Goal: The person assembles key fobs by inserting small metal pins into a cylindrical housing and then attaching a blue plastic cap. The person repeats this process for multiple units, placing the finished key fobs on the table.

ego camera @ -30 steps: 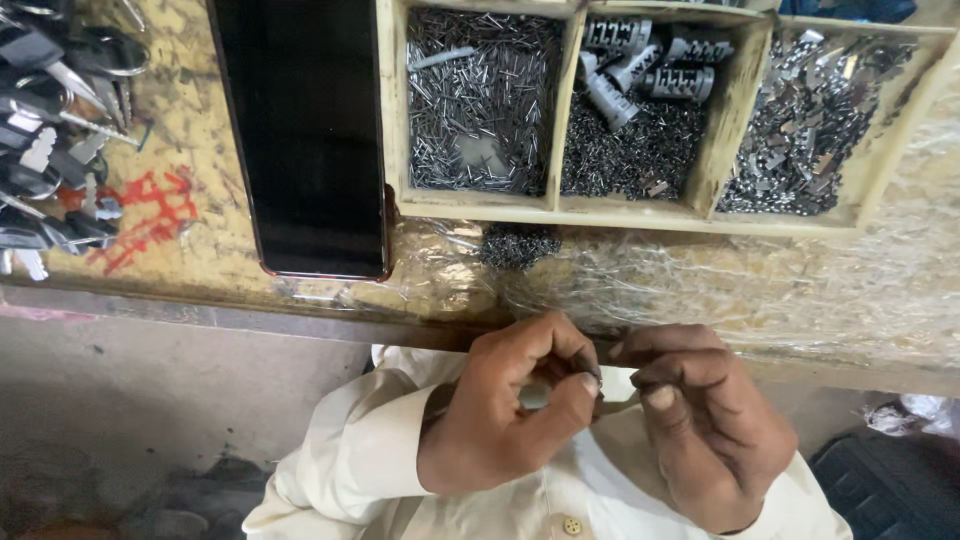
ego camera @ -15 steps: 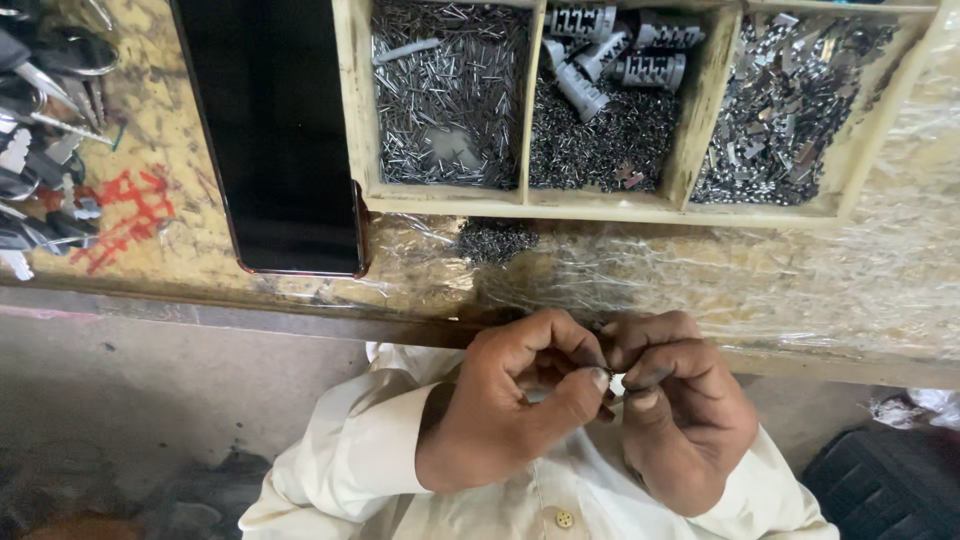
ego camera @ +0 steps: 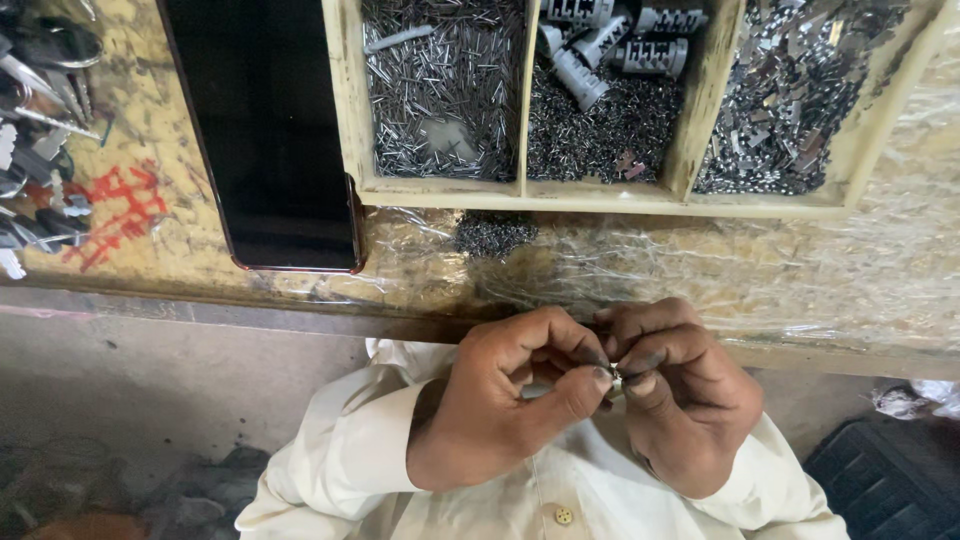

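- Head view: a small metal part sits pinched between the fingertips of both hands, held close to the person's chest, just below the near edge of the desk; it is too small and too covered to tell its shape.
- The left hand is curled shut around the part, thumb pressed against it from below, fingers folded over the top.
- The right hand is likewise closed on it from the other side, its fingertips touching those of the left.
- Both wrists come out of cream sleeves; the shirt with a button lies right beneath the hands.
- Just beyond the hands, the desk is covered in crinkled clear plastic, with a little heap of dark filings on it.
- Farther out stands a wooden tray of three compartments: thin steel pins on the left, fine dark bits with several ridged cylinders in the middle, flat shiny pieces on the right.
- Beyond the left hand and off to its side lies a dark phone, screen blank.
- Well apart, at the far left, a pile of keys rests beside a red mark.
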The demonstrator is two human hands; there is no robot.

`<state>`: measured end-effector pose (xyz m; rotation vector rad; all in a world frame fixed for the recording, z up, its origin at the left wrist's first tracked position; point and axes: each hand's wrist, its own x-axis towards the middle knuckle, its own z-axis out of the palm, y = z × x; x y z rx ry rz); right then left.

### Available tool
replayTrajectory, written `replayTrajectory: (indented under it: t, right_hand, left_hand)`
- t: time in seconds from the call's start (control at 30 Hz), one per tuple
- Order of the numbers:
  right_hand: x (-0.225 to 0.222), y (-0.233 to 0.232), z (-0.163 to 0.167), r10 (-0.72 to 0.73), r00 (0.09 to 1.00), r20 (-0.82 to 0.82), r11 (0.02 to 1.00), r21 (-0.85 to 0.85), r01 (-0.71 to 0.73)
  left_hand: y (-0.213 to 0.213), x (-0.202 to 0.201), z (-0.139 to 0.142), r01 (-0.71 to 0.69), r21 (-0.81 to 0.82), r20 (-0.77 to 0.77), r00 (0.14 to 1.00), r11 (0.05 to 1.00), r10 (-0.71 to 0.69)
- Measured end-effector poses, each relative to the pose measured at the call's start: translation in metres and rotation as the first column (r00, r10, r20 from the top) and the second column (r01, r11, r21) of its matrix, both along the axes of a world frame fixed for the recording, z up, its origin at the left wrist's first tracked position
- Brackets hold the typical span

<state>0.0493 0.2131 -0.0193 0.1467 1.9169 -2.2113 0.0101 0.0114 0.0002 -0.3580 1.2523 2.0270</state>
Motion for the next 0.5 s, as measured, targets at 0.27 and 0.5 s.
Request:
replayTrajectory:
  t: [0.27,0.5]
  right_hand:
    - [0.004,0.026,-0.008,0.099,0.995,0.022,0.995,0.006,-0.1]
    - [-0.058,0.002,0.024,0.285,0.921,-0.266,0.924,0.332,-0.19]
  left_hand:
    - [-0.004,-0.01,0.001,0.009,0.092,0.114,0.993,0.996,-0.02]
    - [0.002,-0.007,0.002,-0.101,-0.195,-0.49,0.872,0.976,-0.008]
